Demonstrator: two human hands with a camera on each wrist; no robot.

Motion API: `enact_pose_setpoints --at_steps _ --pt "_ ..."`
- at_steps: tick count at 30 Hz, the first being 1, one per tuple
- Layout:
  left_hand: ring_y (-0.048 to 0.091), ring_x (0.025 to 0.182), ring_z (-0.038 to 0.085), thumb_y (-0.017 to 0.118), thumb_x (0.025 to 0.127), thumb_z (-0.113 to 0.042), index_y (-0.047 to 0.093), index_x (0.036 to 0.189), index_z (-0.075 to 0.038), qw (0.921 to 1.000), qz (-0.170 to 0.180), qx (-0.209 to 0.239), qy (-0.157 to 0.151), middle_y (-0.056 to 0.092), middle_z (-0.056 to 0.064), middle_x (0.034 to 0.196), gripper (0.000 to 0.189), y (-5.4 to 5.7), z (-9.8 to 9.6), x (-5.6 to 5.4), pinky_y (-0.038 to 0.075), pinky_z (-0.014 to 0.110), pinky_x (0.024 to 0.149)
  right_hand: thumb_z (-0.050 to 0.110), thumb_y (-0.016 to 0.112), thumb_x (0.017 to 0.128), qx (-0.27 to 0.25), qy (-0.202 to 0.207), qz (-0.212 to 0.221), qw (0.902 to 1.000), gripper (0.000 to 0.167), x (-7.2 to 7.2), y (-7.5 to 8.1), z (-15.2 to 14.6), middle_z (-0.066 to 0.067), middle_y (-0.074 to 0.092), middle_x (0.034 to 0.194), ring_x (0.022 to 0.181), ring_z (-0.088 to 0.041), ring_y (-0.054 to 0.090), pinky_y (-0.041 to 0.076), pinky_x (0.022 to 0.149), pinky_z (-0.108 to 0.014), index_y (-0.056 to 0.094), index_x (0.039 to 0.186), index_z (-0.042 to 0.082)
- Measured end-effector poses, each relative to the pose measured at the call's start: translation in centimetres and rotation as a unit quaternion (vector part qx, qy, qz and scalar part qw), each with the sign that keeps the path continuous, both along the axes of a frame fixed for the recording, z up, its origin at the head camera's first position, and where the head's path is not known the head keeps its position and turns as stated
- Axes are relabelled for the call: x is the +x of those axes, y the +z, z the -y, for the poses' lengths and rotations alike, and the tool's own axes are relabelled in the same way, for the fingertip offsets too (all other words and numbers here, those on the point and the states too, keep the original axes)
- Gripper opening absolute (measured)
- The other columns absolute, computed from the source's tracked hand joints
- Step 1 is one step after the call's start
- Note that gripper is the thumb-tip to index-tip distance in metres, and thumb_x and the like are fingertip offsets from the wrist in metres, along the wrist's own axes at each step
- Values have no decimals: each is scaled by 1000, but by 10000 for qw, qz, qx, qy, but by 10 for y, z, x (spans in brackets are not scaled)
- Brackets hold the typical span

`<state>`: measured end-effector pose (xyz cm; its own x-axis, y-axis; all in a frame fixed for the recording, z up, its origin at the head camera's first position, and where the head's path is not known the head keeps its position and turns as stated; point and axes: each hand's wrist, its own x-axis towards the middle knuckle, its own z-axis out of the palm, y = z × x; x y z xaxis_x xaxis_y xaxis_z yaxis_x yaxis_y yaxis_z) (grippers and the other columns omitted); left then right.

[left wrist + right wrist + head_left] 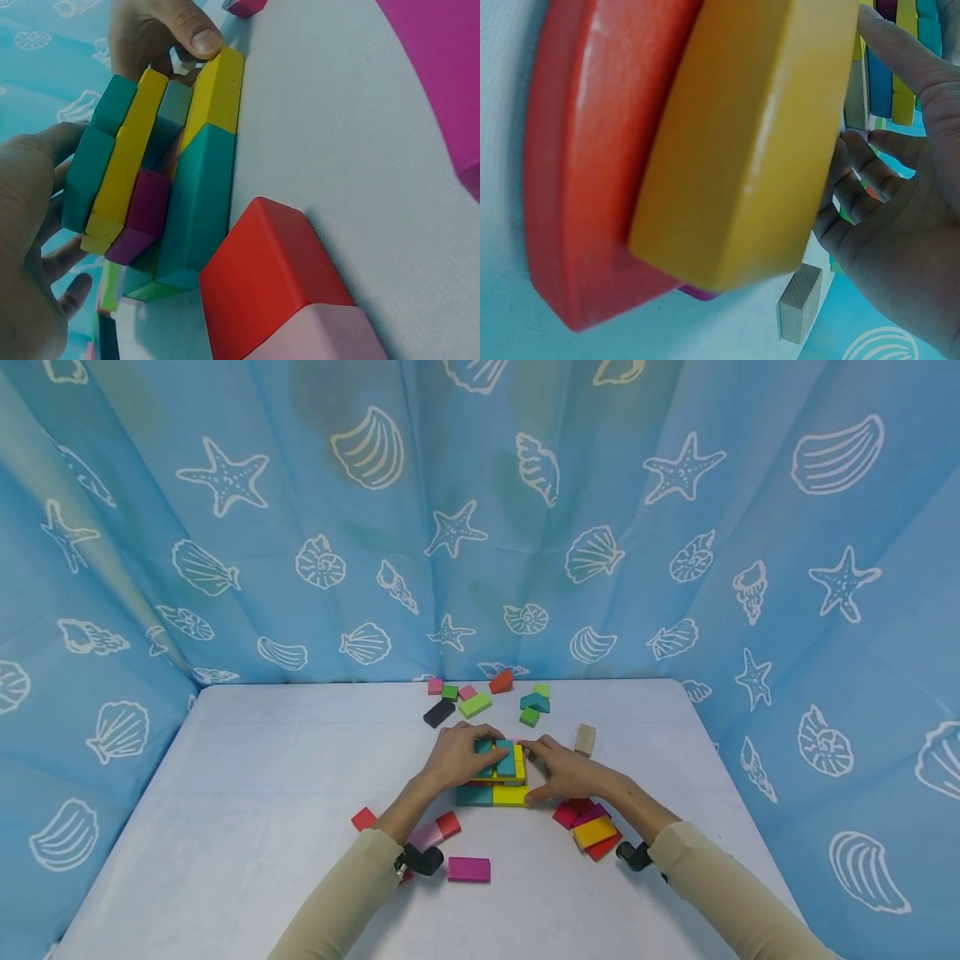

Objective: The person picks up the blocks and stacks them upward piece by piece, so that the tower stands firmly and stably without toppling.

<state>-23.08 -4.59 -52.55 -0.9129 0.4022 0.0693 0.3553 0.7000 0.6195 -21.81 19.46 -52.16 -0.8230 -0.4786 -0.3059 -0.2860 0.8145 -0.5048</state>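
A layered stack of wooden blocks stands mid-table, with teal blocks [506, 762] on top, yellow blocks [135, 150] beneath them, and a purple block [142, 214] and a blue block [880, 82] lower down. Its base shows a teal block [475, 796] beside a yellow block [510, 796]. My left hand [459, 756] holds a top teal block from the back left, thumb across the top and fingers behind. From the right, my right hand [566, 770] grips the stack's lower part, thumb at the front yellow block and index finger at the back.
Small green, pink, black, teal and orange-red blocks, such as a black block [439, 712], lie behind the stack. A plain wood block [585, 740] is at the back right. Red and yellow-orange blocks [596, 832] pile beneath my right forearm. A magenta block [468, 870] lies in front; red blocks [448, 824] lie near my left forearm.
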Motion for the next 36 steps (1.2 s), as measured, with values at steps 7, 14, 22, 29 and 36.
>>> enact_pose_setpoints --at_steps 7,14,22,29,36 --pt "55 113 22 66 94 -50 70 126 -26 10000 84 -31 37 70 -4 117 40 1 1 1 43 51 101 48 86 76 52 -41 37 10000 98 -1 1 2 -4 48 137 124 -23 51 51 101 -44 35 157 25" --pt "56 110 21 66 94 -50 70 125 -26 10000 60 22 -11 70 -4 117 39 0 3 1 44 49 99 47 86 76 59 -42 25 10000 98 1 1 3 -4 48 137 124 -23 51 52 99 -43 35 157 24" --pt "56 113 21 66 95 -49 70 126 -26 9999 96 45 -46 69 -4 120 39 1 5 2 42 50 101 44 87 76 47 -45 82 9999 98 3 4 3 -6 48 139 127 -26 50 52 99 -46 35 157 23" --pt "58 113 18 67 95 -44 70 126 -21 9984 187 525 -90 71 -6 119 38 9 19 2 50 40 95 42 87 77 47 -33 65 10000 98 2 4 3 -7 48 139 128 -26 50 51 101 -47 34 157 22" --pt "61 113 17 70 95 -38 70 124 -17 9965 221 808 16 70 -8 118 36 17 52 6 50 43 98 40 88 76 112 -158 123 9997 100 2 3 4 -7 46 142 126 -25 49 56 92 -41 32 158 25"
